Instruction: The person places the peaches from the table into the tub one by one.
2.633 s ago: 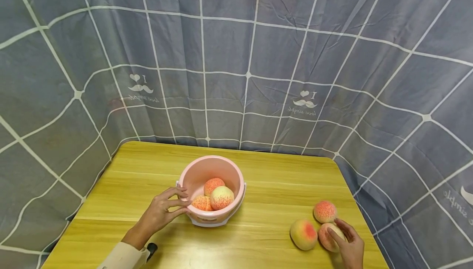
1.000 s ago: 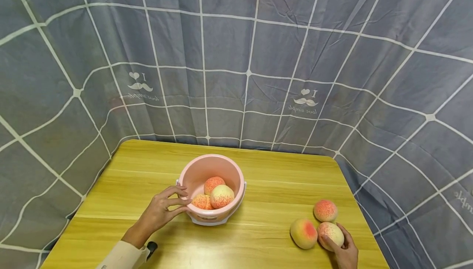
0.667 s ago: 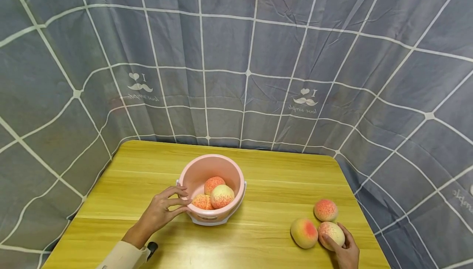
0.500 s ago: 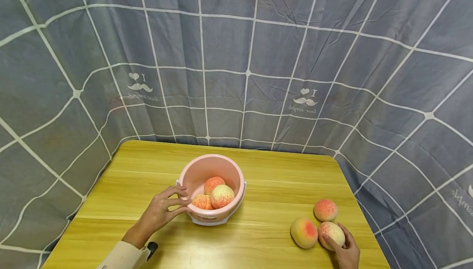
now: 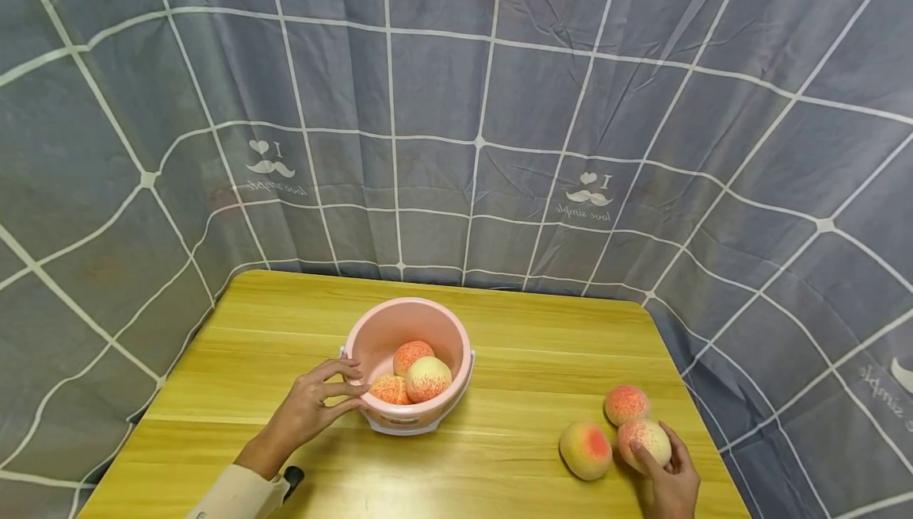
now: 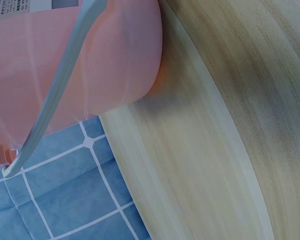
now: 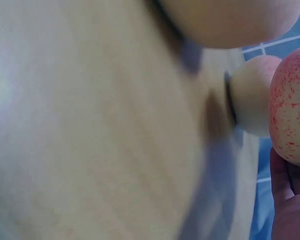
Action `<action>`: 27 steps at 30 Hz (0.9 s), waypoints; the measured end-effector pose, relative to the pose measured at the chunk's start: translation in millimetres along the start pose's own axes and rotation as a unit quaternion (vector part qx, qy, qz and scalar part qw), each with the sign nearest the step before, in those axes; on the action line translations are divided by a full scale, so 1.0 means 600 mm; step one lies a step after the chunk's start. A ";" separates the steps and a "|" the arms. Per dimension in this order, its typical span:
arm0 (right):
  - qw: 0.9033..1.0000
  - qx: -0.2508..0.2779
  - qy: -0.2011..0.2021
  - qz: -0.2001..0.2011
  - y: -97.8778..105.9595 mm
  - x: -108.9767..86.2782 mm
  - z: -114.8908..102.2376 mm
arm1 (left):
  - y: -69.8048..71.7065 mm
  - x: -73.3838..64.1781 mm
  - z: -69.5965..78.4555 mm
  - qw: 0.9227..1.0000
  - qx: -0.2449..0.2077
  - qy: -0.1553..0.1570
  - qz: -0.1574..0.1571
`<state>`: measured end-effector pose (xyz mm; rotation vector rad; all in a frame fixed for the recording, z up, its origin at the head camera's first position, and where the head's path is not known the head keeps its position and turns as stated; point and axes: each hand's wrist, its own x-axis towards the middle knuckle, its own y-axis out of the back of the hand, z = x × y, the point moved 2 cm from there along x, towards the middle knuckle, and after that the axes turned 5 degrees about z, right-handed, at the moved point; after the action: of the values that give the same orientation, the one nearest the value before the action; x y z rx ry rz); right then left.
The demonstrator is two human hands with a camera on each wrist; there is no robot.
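A pink bucket (image 5: 381, 333) with a pale handle stands on the table. Inside it lie three peaches, among them a pale speckled peach (image 5: 429, 379). My left hand (image 5: 307, 406) grips the bucket's left rim with its fingertips; in the left wrist view only the bucket's wall (image 6: 120, 55) and handle (image 6: 57, 95) show, not the hand. At the right, my right hand (image 5: 674, 475) holds a cream peach with red speckles (image 5: 647, 441) between thumb and fingers. The right wrist view shows that speckled peach (image 7: 292, 110) raised off the table.
Two more peaches rest on the wooden table (image 5: 513, 440): a yellow one with a red patch (image 5: 586, 452) and a red-topped one (image 5: 628, 405) behind the held peach. A grey checked curtain (image 5: 442, 107) hangs around the table's back and sides.
My right hand has taken hold of the cream speckled peach and raised it slightly, up and to the right. The left hand and the bucket have stayed in place.
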<state>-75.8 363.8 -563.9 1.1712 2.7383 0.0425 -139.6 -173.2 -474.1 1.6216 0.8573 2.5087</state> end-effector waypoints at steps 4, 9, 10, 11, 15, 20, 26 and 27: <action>1.000 0.029 0.007 -0.005 -0.008 -0.002 -0.015 | 0.000 0.000 0.000 1.000 0.001 0.004 -0.001; 0.998 0.042 0.027 -0.029 -0.019 -0.001 -0.026 | 0.001 0.000 0.001 1.000 0.002 0.006 -0.001; 0.998 0.042 0.032 -0.039 -0.021 0.002 -0.024 | 0.002 0.000 0.001 1.000 0.002 0.006 -0.001; 0.997 0.040 0.041 -0.049 -0.022 0.006 -0.021 | 0.002 0.001 0.001 1.000 0.001 0.005 0.000; 0.994 0.040 0.077 -0.071 -0.024 0.033 0.010 | 0.003 0.001 0.001 1.000 -0.001 0.003 -0.003; 0.988 0.063 0.104 -0.092 -0.039 0.027 -0.001 | 0.003 0.001 0.000 1.000 -0.001 -0.001 -0.004; 0.990 0.072 0.082 -0.093 -0.064 -0.015 -0.057 | 0.002 0.001 0.000 1.000 0.000 -0.001 -0.002; 0.990 0.070 0.080 -0.093 -0.068 -0.017 -0.060 | 0.002 0.001 0.000 1.000 0.000 -0.001 -0.002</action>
<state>-103.7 329.8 -530.3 0.9773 3.0229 -0.0829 -139.6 -174.2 -473.4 1.6204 0.8602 2.5031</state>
